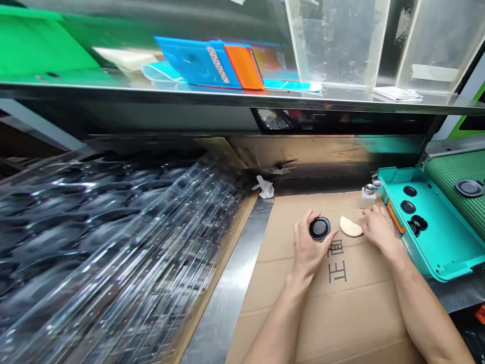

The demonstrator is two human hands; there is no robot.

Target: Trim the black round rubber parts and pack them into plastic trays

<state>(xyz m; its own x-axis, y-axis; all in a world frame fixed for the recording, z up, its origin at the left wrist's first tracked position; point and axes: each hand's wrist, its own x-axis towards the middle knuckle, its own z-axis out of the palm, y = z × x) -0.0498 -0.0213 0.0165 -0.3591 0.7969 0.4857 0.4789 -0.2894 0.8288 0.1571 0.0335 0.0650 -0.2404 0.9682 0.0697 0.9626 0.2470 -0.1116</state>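
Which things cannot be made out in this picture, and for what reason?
Head view: the underside of the black disc held by the left hand, hidden by its upper face.
Head view: whether the right hand grips the cream piece; the hand's own back hides its palm side.
Head view: details of the clear trays, blurred and cut off by the left edge.
Head view: wording on the blue box, too small and blurred.

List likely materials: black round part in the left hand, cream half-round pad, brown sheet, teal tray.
Black round part: probably plastic, satin; faint highlights on its rings, though coated metal is possible.
Cream half-round pad: foam or sponge perhaps, matte; even, pale surface without glare.
Brown sheet: cardboard, matte; fold creases and printed characters.
Teal tray: likely moulded plastic, slight sheen; uniform colour, rounded corners.
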